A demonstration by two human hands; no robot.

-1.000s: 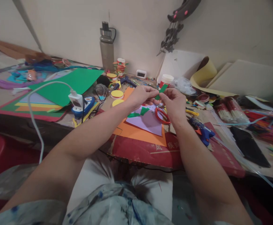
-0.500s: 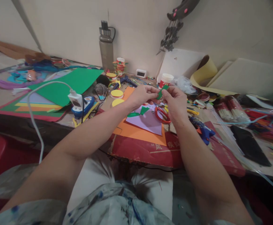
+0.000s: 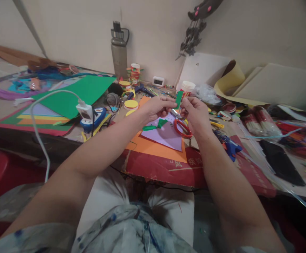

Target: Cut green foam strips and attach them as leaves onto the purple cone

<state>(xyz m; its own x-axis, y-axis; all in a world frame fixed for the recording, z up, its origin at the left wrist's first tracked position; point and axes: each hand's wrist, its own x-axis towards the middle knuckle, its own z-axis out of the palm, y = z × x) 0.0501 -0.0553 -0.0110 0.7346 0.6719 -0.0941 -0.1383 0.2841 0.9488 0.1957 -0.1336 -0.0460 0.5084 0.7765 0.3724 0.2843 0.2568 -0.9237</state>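
Observation:
A small strip of green paper (image 3: 179, 99) stands nearly upright between my two hands. My left hand (image 3: 161, 107) pinches its lower left edge with thumb and fingers. At its right edge, the fingers of my right hand (image 3: 193, 109) are curled and pinched together on the paper. Red-handled scissors (image 3: 182, 128) lie just below, their blades partly hidden by my right hand. Under my hands is a purple sheet (image 3: 166, 138) with green paper scraps (image 3: 161, 123) on it, resting on an orange sheet (image 3: 153, 149).
Behind my hands stand a white-and-red paper cup (image 3: 188, 86) and a grey bottle (image 3: 119, 52). A blue glue gun (image 3: 232, 149) and a black phone-like slab (image 3: 281, 163) lie to the right. Left are a power strip (image 3: 96, 121), its white cable, and stacked coloured sheets (image 3: 81, 92).
The green strip has turned from slanted to nearly upright. My right fingers have shifted to its right edge, and more of the scissors now shows.

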